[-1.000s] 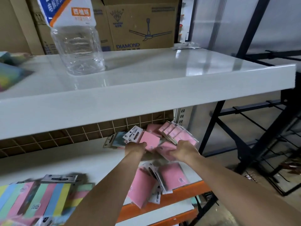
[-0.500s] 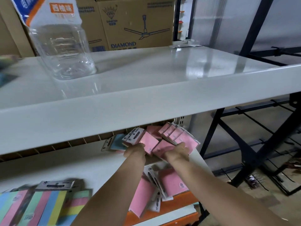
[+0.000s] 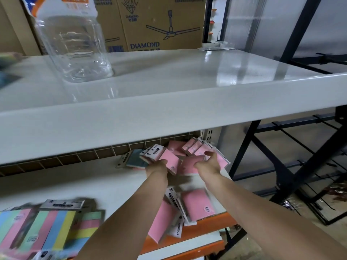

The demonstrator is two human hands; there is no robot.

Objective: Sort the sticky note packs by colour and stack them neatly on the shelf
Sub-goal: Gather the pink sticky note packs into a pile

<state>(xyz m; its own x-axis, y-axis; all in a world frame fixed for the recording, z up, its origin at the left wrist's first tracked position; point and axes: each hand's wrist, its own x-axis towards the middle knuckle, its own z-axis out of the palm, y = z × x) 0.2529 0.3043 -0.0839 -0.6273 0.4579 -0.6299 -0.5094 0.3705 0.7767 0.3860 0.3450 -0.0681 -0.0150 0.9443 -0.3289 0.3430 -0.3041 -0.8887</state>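
Observation:
Both arms reach under the upper shelf into a pile of pink sticky note packs [image 3: 195, 149] at the back right of the lower shelf [image 3: 75, 182]. My left hand [image 3: 158, 165] grips a pink pack [image 3: 171, 160] with a white header card. My right hand [image 3: 209, 162] holds another pink pack [image 3: 188, 163] beside it. A blue-green pack [image 3: 134, 159] lies just left of the pile. More pink packs [image 3: 197, 203] lie loose at the shelf's front right edge, one overhanging. Multicolour striped packs [image 3: 47, 222] sit at the front left.
The white upper shelf [image 3: 169, 102] hangs low over the hands and carries a clear plastic bottle [image 3: 73, 45], with cardboard boxes [image 3: 159, 23] behind. An orange beam [image 3: 204, 224] edges the lower shelf. Black metal racking [image 3: 300, 156] stands to the right.
Both hands have pushed a little deeper and to the right into the pink pile. The view has dropped closer to the shelves.

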